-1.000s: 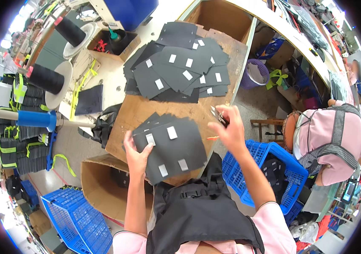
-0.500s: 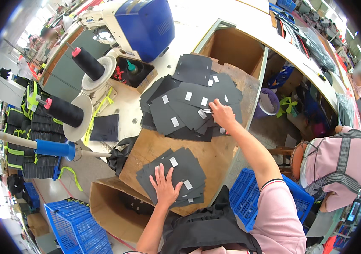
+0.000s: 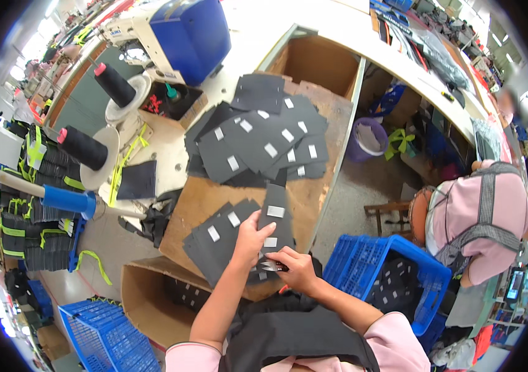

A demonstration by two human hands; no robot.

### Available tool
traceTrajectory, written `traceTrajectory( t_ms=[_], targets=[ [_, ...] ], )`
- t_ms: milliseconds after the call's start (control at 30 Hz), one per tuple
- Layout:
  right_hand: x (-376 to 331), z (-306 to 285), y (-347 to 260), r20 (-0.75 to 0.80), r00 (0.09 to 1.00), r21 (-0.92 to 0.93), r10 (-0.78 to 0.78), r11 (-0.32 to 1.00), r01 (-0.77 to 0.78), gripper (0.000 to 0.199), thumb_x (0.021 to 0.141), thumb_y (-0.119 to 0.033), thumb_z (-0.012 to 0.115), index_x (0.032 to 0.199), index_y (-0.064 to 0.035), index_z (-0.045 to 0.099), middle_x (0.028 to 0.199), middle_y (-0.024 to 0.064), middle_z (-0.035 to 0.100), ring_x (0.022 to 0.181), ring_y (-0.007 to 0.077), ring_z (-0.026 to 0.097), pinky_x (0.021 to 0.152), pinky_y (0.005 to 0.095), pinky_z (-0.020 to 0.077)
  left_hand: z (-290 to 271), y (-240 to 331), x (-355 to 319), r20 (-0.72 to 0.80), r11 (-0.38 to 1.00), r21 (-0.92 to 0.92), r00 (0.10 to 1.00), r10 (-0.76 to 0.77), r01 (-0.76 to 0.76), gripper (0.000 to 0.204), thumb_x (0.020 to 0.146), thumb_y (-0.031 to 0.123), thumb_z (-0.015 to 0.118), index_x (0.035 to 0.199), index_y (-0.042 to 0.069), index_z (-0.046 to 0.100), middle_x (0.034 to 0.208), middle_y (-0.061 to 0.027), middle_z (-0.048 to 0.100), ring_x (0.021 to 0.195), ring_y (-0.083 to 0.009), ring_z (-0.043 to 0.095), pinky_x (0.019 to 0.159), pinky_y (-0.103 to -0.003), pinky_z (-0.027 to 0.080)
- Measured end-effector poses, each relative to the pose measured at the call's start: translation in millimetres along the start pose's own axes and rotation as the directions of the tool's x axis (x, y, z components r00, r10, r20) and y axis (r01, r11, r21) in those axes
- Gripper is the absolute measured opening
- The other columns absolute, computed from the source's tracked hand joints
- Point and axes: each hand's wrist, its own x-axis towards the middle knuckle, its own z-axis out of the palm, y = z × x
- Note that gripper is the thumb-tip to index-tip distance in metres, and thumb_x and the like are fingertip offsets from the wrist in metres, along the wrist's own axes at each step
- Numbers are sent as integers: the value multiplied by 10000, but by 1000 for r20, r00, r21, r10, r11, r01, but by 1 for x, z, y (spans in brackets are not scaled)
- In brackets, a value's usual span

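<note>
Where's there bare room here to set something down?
Bare wood shows on the board between the large heap of black pieces and the smaller stack, plus a strip along its right edge. White tabletop is bare between the sewing machine and open compartment. It's crowded around your left hand and right hand.

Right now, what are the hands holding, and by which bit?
The left hand holds a dark grey panel with white patches by its left edge; the right hand grips thread snips by the handles.
</note>
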Motion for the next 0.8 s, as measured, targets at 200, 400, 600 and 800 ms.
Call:
traceTrajectory(
  t_ms=[200,400,600,800],
  targets=[
    [9,-65,-40,-2,997,126,79,989,-78,410,728,50,674,1119,-64,628,773,87,630,535,132,579,501,254,464,10,9,-43,220,965,264,973,-64,4,230,838,25,553,1063,-11,582,886,1,619,790,-63,537,700,-233,451],
    [20,-83,-22,-15,992,-29,126,992,-126,337,741,-35,682,1070,-27,605,852,125,626,755,228,645,643,302,513,21,27,-72,278,921,388,950,-142,24,208,884,133,575,1062,26,562,867,22,590,712,-28,495,573,-196,410],
    [-17,-103,-46,39,999,-265,27,964,-16,354,662,-53,710,990,-102,587,878,55,543,660,238,584,575,324,460,24,37,-93,314,936,350,940,-136,19,219,875,138,600,1056,38,529,901,10,571,798,-46,502,671,-204,423],
    [-16,-114,-48,131,979,-309,-156,932,190,367,625,-61,733,967,-102,605,858,41,547,652,214,564,576,307,449,27,42,-100,377,884,465,915,-147,-50,209,859,114,587,1030,4,541,890,-28,581,837,-90,511,759,-247,421]
  ],
)
